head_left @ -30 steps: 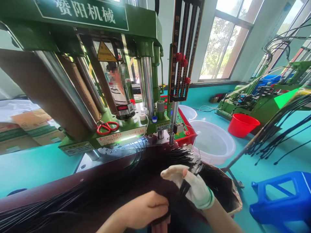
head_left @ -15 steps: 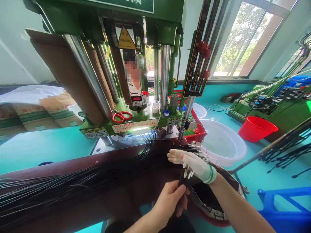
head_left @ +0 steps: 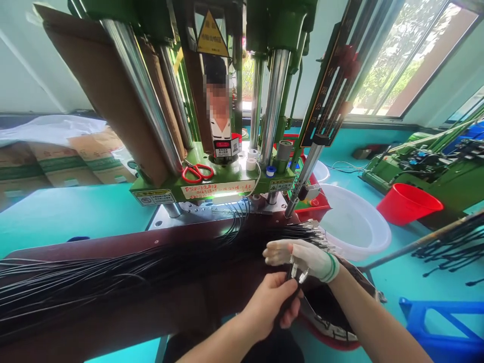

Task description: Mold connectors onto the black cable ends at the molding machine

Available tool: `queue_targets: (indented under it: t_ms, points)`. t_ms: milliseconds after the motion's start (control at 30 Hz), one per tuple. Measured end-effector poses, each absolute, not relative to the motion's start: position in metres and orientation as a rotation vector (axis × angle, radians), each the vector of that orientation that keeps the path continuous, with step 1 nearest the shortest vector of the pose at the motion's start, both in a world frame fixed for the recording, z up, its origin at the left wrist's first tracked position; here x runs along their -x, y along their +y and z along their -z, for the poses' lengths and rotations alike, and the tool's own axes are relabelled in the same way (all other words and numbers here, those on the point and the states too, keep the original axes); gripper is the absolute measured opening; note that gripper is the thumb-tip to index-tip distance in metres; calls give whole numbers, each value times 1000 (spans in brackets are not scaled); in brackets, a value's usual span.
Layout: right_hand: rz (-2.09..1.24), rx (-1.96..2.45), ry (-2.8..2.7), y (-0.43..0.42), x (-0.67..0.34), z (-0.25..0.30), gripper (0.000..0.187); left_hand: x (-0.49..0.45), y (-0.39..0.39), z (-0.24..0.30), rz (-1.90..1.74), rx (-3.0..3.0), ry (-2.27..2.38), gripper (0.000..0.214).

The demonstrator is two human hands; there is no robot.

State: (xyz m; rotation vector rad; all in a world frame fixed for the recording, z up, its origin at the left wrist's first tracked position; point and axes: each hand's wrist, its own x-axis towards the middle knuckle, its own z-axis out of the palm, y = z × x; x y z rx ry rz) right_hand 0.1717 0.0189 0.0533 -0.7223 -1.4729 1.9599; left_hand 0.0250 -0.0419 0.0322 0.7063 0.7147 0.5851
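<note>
Cartons: stood left of the green press, apart from it.

Bench: brown, set before the press.

Cable bundle: long, black, laid along the bench in front of the press; metal ends fanned out just beyond the press's right front corner.

Scissors: one pair, red-handled, on the press's lower plate.

Thin cables: several, running from under the press toward the bench.

Left hand: bare, in front of the press toward its right; grip closed, thumb pressed on the held cables, whose metal tips pointed up.

Right hand: white glove, green cuff, just above those tips; fingers straight and together. I could not tell whether its grip pinched the tips or merely lay against them.

Basin and red bucket: on the floor, right of the press.

State of the work, in my judgement: partway. A small group was gathered in hand, while many cables lay on the bench and several ran under the press; which were finished, I could not tell.
</note>
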Motion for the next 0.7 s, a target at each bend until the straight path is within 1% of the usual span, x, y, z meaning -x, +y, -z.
queue_targets:
  t_ms: [67, 133, 167, 200, 267, 300, 333, 367, 467, 533, 600, 700]
  points:
    - [-1933, 825, -1457, 16, -170, -51, 44, -21, -46, -37, -592, -735, 708, 31]
    - [-1788, 996, -1543, 10, -167, -54, 41, -16, -52, -44, -652, -754, 710, 28]
    - [-1720, 1062, -1562, 6, -165, -58, 40, -14, -56, -48, -692, -757, 723, 31]
    - [-1676, 1105, -1552, 1, -162, -62, 40, -11, -60, -53, -734, -759, 743, 38]
    - [-1636, 1131, -1490, -8, -155, -70, 38, -5, -69, -63, -823, -769, 807, 60]
    - [-1615, 1132, -1475, -12, -151, -73, 37, -3, -72, -68, -861, -779, 841, 68]
    - [-1589, 1127, -1473, -16, -148, -76, 37, 0, -76, -71, -886, -795, 869, 71]
    - [-1558, 1119, -1481, -19, -144, -78, 36, 2, -79, -74, -901, -817, 890, 67]
    - [-1468, 1109, -1522, -28, -137, -83, 34, 8, -85, -74, -882, -910, 926, 43]
    - [-1415, 1113, -1566, -34, -134, -86, 32, 12, -87, -71, -848, -978, 925, 34]
    - [-1338, 1133, -1616, -40, -132, -90, 29, 15, -89, -70, -852, -1076, 897, 29]
    - [-1153, 1161, -1706, -41, -133, -94, 27, 18, -92, -73, -981, -1309, 912, 29]
